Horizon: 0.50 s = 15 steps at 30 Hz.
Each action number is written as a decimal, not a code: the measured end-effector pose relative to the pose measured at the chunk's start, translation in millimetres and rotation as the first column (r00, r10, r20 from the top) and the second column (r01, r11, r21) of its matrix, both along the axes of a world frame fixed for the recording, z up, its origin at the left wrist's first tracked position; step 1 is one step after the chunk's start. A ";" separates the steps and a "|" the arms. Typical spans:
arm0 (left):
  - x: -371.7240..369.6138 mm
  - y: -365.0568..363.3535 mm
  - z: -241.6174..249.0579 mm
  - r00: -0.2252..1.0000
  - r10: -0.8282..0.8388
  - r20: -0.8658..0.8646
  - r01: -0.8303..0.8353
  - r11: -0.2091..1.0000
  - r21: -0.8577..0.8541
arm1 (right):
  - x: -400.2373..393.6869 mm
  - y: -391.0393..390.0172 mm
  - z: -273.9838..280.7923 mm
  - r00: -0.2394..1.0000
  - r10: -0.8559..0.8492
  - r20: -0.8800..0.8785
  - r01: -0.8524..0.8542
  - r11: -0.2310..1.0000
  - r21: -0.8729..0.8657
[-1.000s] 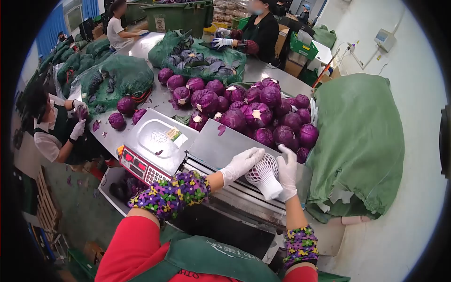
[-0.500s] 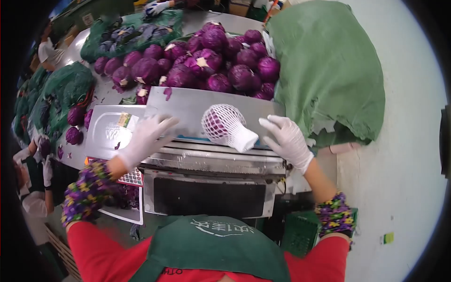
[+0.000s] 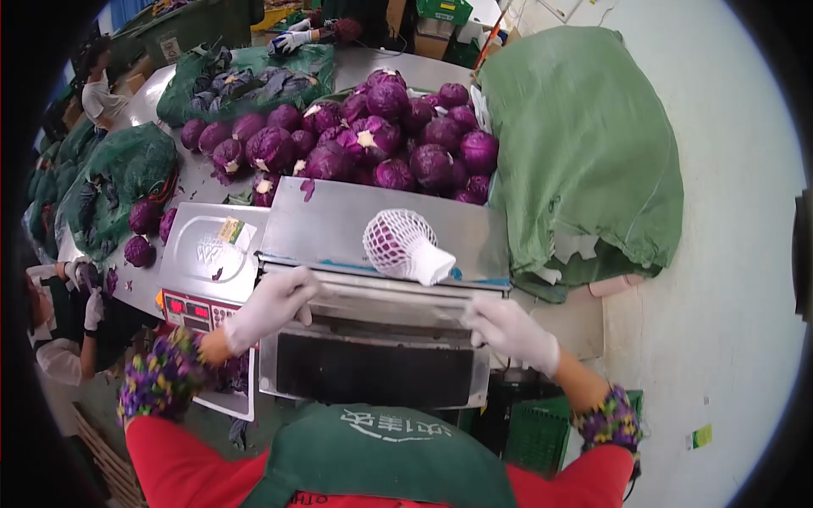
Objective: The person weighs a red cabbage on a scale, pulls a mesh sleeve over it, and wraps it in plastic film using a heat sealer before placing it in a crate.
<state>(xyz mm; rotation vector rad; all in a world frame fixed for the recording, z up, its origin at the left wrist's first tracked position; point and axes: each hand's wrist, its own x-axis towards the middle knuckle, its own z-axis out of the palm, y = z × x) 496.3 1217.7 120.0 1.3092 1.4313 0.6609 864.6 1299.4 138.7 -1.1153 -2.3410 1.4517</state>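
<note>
My left hand [image 3: 273,310], in a white glove, is pinched closed at the left front of a metal wrapping machine [image 3: 339,229]. My right hand [image 3: 511,328], gloved alike, is pinched closed at its right front. Between the two hands stretches a see-through, blurred sheet of cling film [image 3: 385,309], its edge in my fingers. Beyond it, on the steel top plate, lies a red cabbage [image 3: 391,237] in a white foam net [image 3: 428,261], the net's gathered end pointing towards my right hand. Neither hand touches the cabbage. A dark flat plate [image 3: 373,364] forms the machine's near part.
Many red cabbages [image 3: 432,161] are heaped behind the machine. A scale [image 3: 207,254] with a lit display stands at left, a label packet on its pan. A big green sack [image 3: 584,144] is at right. Green net bags [image 3: 127,169] and a co-worker's gloved hands [image 3: 93,309] are further left.
Both hands have gone from open fingers to a pinch and come nearer to my body, drawing the film along. The netted cabbage stays on the plate. The view has tilted slightly up.
</note>
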 end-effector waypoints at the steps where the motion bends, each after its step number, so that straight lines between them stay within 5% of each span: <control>1: 0.4 -5.6 12.2 0.988 0.096 0.123 -0.095 0.995 -0.018 | 3.4 -4.4 20.6 0.998 0.021 -0.051 -0.016 0.995 0.096; 2: 0.9 -2.1 16.9 0.987 0.099 0.123 -0.098 0.995 -0.019 | 5.2 -1.7 34.8 0.983 -0.089 -0.160 0.098 0.994 0.050; 4: 2.6 2.8 22.6 0.939 0.126 0.320 -0.279 0.822 0.496 | -1.4 8.7 57.8 0.849 -0.321 -0.419 0.325 0.944 -0.065; 5: -6.0 14.3 32.0 0.979 0.102 0.176 -0.189 0.779 0.598 | -8.1 24.9 50.2 0.725 -0.253 -0.640 0.366 0.930 0.048; 7: 0.0 56.1 34.6 0.992 0.075 -0.104 0.031 0.647 0.761 | -16.3 65.5 34.0 0.913 -0.160 -0.376 0.382 0.661 0.646; 9: 17.7 96.0 19.8 0.932 -0.006 -0.363 0.275 0.664 0.695 | -33.1 106.9 -3.6 0.998 0.017 -0.057 0.047 0.355 0.934; 11: 26.9 120.8 -23.0 0.858 -0.166 -0.486 0.434 0.740 0.514 | -49.1 125.3 -54.5 0.977 0.089 0.193 -0.212 0.459 0.863; 13: 40.0 128.3 -43.7 0.947 -0.310 -0.079 0.311 0.835 0.453 | -67.5 115.6 -84.8 0.988 0.150 -0.043 -0.081 0.728 0.681; 15: 46.4 136.1 -53.3 0.967 -0.221 -0.125 0.254 0.828 0.501 | -70.6 112.6 -88.2 0.979 0.128 -0.158 -0.019 0.830 0.557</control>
